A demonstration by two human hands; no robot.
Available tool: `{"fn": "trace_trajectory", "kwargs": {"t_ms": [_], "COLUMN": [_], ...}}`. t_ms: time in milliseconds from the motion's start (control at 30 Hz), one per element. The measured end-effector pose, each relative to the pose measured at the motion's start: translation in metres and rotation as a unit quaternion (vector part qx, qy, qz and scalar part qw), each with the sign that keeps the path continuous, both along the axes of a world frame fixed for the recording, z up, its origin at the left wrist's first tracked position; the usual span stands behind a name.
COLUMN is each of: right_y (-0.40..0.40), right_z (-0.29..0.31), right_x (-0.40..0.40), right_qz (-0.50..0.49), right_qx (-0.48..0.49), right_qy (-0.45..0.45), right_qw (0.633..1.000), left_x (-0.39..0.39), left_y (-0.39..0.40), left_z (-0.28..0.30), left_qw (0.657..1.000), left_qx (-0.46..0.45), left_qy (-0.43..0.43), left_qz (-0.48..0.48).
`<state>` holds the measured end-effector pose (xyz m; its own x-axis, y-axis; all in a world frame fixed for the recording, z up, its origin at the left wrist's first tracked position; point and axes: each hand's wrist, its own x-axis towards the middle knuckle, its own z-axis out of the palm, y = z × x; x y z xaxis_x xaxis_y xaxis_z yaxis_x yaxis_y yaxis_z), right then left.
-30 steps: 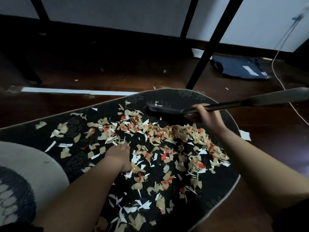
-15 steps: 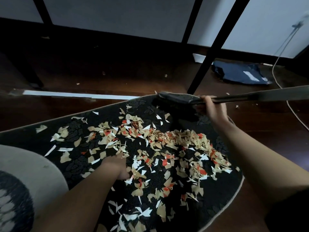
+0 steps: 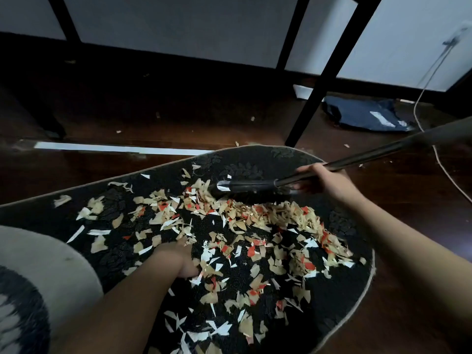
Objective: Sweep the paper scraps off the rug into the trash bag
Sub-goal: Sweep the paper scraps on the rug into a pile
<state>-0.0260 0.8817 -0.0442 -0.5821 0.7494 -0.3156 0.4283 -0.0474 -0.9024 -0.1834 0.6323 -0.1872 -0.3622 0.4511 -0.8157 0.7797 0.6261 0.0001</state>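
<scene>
A person's right hand (image 3: 329,182) is gripping the broom (image 3: 255,187) handle, fingers curled round it; the brush head, at the rug's (image 3: 344,297) twelve o'clock edge half a second ago, is now meeting the paper scraps (image 3: 255,226); the left hand (image 3: 178,256) is staying pressed among them, finger positions unclear; the blue trash bag (image 3: 362,114) is lying at one o'clock.

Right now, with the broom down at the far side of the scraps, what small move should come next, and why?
Probably a short pull of the broom toward the body. Its head sits on the rug at the far edge of the paper scraps, gripped low on the handle by the right hand, so a pull would bunch them. The left hand rests on the rug among the scraps.
</scene>
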Motion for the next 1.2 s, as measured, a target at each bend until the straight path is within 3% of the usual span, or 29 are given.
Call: {"fn": "trace_trajectory", "kwargs": {"t_ms": [133,333,500,633,833,1000,1200], "right_y": [0.005,0.02,-0.003,-0.006,0.001,0.011,-0.019], "right_z": [0.017,-0.014,-0.035,-0.009,0.024,-0.003,-0.027], "right_x": [0.005,-0.027,-0.027,-0.01,0.004,-0.02,-0.02], "right_qz": [-0.014,-0.085,-0.023,0.025,-0.008,-0.052,0.019], "right_qx": [0.045,0.093,0.076,0.049,0.073,0.149,0.101], "right_qy": [0.013,0.012,-0.017,-0.036,0.009,-0.01,-0.026], "right_qw": [0.999,0.992,0.997,0.998,0.997,0.987,0.994], "left_x": [-0.001,-0.001,-0.002,0.0,0.0,0.001,0.001], "left_y": [0.0,0.002,-0.001,-0.002,-0.003,-0.001,-0.002], "left_z": [0.001,0.001,0.0,0.001,0.0,0.0,-0.002], "left_qw": [1.0,1.0,1.0,1.0,1.0,1.0,1.0], "left_qx": [-0.004,-0.004,-0.003,0.001,0.006,0.003,-0.001], "left_qy": [-0.007,-0.009,-0.005,-0.009,-0.003,-0.002,0.002], "left_qz": [0.007,0.002,0.001,-0.001,-0.005,-0.001,-0.002]}}
